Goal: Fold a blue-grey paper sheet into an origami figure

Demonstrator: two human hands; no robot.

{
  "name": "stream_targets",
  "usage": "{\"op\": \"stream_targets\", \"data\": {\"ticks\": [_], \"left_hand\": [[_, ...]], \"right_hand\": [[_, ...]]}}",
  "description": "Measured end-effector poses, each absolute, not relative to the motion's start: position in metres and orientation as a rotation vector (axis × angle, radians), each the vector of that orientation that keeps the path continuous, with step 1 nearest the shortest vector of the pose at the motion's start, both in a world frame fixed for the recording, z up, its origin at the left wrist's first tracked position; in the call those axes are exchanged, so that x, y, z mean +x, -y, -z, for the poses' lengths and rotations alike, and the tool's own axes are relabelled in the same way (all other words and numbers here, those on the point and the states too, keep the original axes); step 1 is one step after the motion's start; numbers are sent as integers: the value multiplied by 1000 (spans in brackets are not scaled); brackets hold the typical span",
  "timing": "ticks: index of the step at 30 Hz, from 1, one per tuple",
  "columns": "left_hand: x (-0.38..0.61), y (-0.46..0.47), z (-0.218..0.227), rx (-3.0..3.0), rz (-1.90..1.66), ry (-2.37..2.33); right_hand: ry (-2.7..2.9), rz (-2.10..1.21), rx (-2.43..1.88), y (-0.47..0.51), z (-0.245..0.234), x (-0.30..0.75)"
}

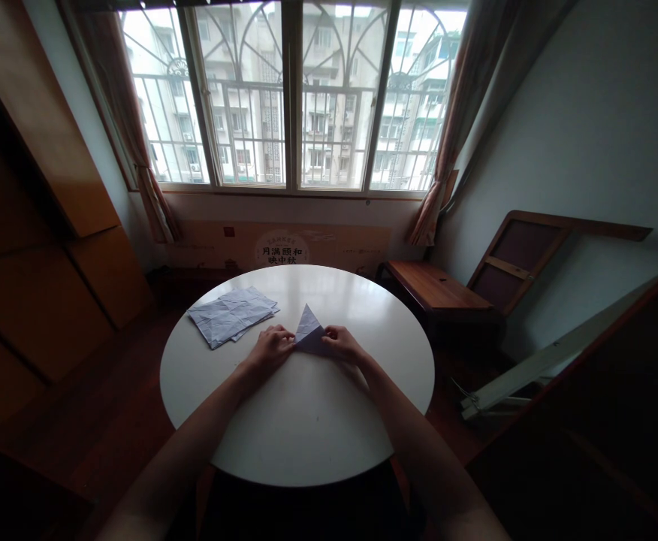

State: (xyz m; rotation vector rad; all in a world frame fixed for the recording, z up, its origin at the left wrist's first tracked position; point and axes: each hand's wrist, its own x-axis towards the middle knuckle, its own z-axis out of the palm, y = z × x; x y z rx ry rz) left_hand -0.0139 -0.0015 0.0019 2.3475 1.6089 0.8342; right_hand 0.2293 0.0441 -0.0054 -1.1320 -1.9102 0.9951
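Observation:
A small folded sheet of paper, pale grey-blue and pointed at the top, stands out against the white round table. Its lower part is darker, in shadow. My left hand pinches its lower left corner, fingers bent together. At the right edge, my right hand grips the paper between thumb and curled fingers. Both hands are low over the tabletop. To the left of my left hand lies a stack of creased paper sheets, loosely overlapped.
Beyond the table, a long printed cardboard panel stands under the barred window. A low wooden table is at the right, with a framed panel leaning behind it. Wooden cabinets line the left side.

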Motion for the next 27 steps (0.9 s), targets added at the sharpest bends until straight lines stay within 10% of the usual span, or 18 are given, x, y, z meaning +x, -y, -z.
{"op": "stream_targets", "data": {"ticks": [27], "left_hand": [[-13, 4, -7, 2311, -864, -1571]], "right_hand": [[1889, -798, -1138, -40, -4, 226]]}}
